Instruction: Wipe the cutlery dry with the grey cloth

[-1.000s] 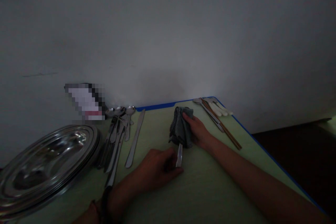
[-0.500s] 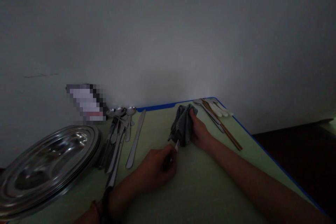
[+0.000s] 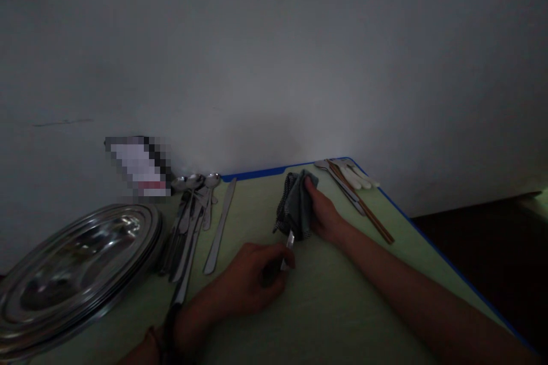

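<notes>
A folded grey-blue cloth [image 3: 295,205] with a checkered edge is gripped by my right hand [image 3: 325,211], near the middle of the table. Out of the cloth's lower end sticks the shiny handle of a piece of metal cutlery [image 3: 289,240]. My left hand [image 3: 263,274] pinches that handle below the cloth. The cutlery's other end is covered by the cloth, so its kind is hidden. Left of my left hand a table knife [image 3: 220,228] lies alone on the green tabletop [image 3: 325,308].
Stacked oval metal trays [image 3: 81,262] stand at the left. Between them and the knife lies a pile of spoons and other cutlery [image 3: 188,222]. A blurred phone-like object [image 3: 139,168] leans on the wall. At the right are brown chopsticks [image 3: 377,222], metal cutlery [image 3: 342,188] and white-handled pieces [image 3: 362,179].
More of the cutlery's handle shows between the cloth and my left hand, which has shifted slightly down. The right hand with the cloth stays nearly in place.
</notes>
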Demonstrator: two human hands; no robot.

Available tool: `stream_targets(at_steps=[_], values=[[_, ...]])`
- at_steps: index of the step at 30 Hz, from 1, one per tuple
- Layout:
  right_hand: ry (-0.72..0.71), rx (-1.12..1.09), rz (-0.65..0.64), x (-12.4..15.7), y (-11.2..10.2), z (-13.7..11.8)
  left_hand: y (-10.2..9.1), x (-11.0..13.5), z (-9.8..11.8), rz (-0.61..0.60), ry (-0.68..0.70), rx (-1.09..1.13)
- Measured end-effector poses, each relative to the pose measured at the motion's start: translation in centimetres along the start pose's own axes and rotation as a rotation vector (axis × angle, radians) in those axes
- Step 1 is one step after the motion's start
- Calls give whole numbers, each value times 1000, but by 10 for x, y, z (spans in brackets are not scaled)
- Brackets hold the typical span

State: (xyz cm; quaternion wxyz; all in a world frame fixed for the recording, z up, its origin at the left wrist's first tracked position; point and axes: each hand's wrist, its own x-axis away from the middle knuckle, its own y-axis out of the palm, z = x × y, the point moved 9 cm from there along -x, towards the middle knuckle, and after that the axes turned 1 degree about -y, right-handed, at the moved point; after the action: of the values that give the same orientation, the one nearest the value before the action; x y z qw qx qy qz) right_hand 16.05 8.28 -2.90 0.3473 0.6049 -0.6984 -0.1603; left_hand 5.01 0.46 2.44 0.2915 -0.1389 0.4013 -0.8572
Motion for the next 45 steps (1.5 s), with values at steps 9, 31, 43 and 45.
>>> stream_targets(at_steps=[9, 31, 43, 45], values=[[-27, 43, 1, 2, 1, -3, 3, 0, -4, -20, -8, 27], [-18, 49, -25, 4, 5, -4, 4, -2, 3, 4, 43, -24], [-19, 42, -17, 3, 4, -2, 2, -2, 2, -21, 30, -76], [-20, 48, -10, 3, 4, -3, 3, -2, 3, -13, 47, -66]])
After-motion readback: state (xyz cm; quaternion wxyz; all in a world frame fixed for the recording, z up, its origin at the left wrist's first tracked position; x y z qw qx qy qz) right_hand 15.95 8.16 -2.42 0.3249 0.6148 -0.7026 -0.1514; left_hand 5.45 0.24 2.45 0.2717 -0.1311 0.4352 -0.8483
